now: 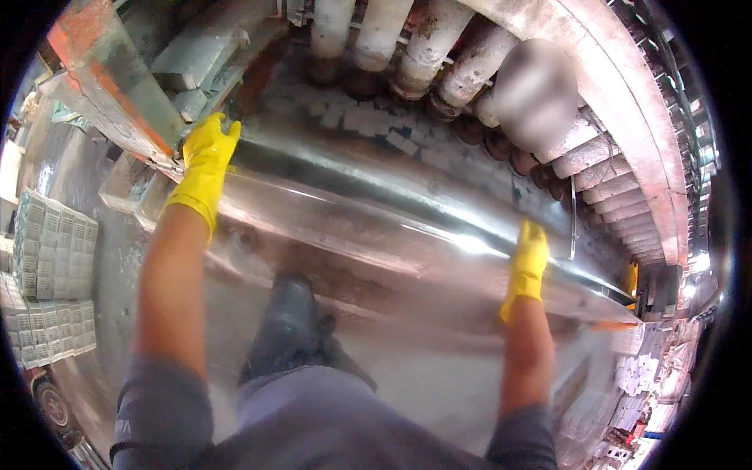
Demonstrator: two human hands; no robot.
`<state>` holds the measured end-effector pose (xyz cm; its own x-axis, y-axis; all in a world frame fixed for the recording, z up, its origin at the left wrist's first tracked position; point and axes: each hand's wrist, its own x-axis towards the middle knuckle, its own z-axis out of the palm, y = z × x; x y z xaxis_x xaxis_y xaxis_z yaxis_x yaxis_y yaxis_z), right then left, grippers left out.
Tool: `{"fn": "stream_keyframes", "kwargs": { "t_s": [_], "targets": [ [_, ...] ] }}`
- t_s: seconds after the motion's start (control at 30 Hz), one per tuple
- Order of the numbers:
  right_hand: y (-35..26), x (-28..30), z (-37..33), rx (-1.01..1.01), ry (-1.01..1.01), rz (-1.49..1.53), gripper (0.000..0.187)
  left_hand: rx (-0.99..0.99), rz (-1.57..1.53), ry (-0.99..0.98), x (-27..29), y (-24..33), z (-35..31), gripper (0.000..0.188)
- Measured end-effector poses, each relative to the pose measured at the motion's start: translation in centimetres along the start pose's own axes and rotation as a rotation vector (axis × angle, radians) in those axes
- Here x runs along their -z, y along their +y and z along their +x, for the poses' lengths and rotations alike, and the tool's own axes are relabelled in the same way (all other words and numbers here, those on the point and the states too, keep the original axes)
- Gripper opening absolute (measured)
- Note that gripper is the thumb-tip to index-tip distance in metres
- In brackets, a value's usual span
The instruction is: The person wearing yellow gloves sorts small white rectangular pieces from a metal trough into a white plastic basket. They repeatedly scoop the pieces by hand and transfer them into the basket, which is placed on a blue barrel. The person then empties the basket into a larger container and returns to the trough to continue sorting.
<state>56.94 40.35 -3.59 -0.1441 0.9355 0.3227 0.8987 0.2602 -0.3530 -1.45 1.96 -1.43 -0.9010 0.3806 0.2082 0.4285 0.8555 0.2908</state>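
A long, shiny metal rim (356, 205) runs slantwise across the view in front of me, bounding a dark, wet basin (305, 117). At its left end my left hand (210, 153), in a yellow rubber glove, is bent over the metal beside an orange-edged corner post (129, 102). The thumb stands a little apart from the fingers. Farther right, my right hand (529, 258), gloved the same way, has its fingers curled over the rim. Its fingertips are hidden behind the edge. Both arms are stretched out ahead of me.
Pale flat pieces (368, 121) lie in the basin. Thick grey cylinders (384, 35) line its far side beneath a curved pale beam (627, 78). Stacked white crates (55, 243) stand on the left floor. A blurred oval patch covers part of the upper right.
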Motion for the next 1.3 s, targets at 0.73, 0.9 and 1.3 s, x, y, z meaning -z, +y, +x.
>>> {"fn": "stream_keyframes", "kwargs": {
  "t_s": [0.73,0.9,1.3],
  "targets": [
    [-10.4,0.0,-15.0,0.667,0.149,0.095,0.031,-0.661,0.103,-0.285,-8.2,-4.7,2.4,0.053],
    [-10.1,1.4,-16.6,0.621,0.091,0.056,0.037,-0.458,0.143,-0.255,-16.1,-6.1,8.1,0.053],
    [-9.6,3.4,-18.5,0.547,-0.009,-0.010,0.041,-0.164,0.341,-0.467,-22.6,-2.2,16.4,0.043]
  ]
}}
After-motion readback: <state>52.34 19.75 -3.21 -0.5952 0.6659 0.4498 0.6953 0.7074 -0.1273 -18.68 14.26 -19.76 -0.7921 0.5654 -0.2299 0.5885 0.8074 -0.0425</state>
